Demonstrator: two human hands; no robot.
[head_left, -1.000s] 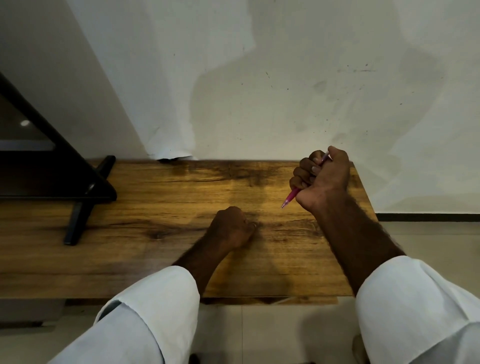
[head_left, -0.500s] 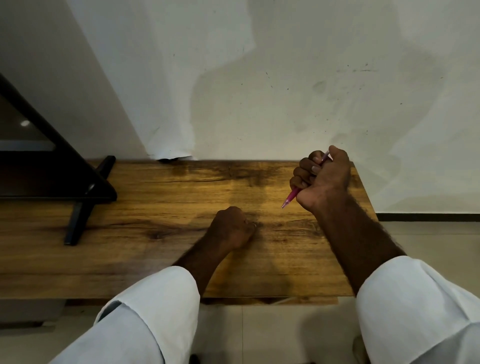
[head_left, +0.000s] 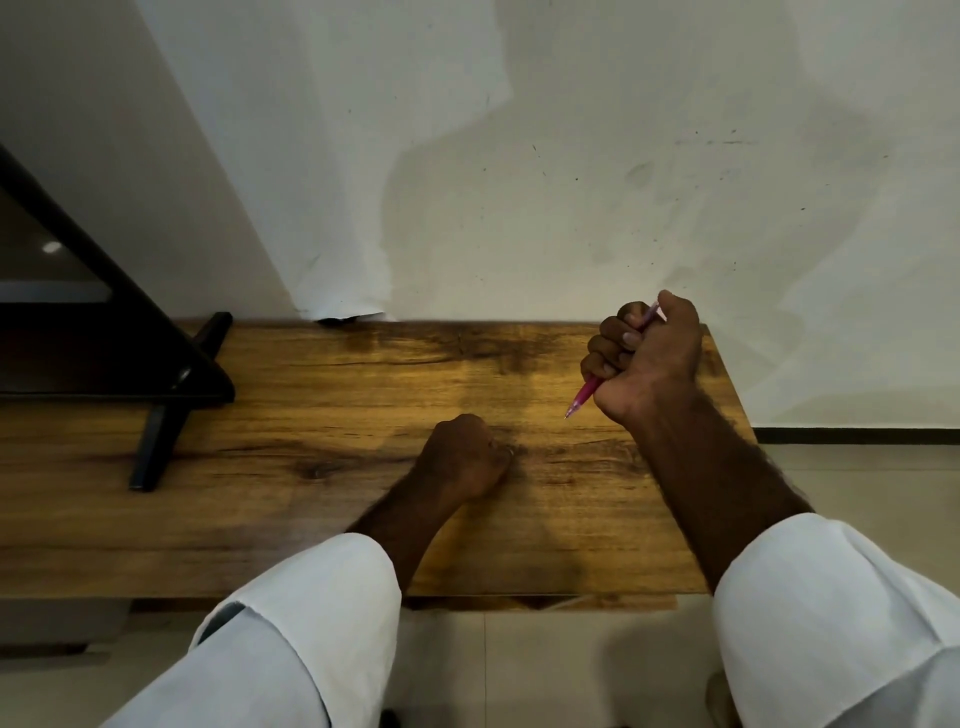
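Head view: gripping a slim pink plastic pen (head_left: 587, 395) fist-style in the right hand (head_left: 649, 358), tip angled down-left, raised over the far right part of the brown wood-grain table (head_left: 311, 519). Resting the left hand (head_left: 467, 462) mid-table, clenched on nothing visible. Probably best to shift to a fingertip pinch near the tip, then lower slowly with a steady wrist.

Both sleeves (head_left: 296, 639) are white, loose and wide-cuffed.
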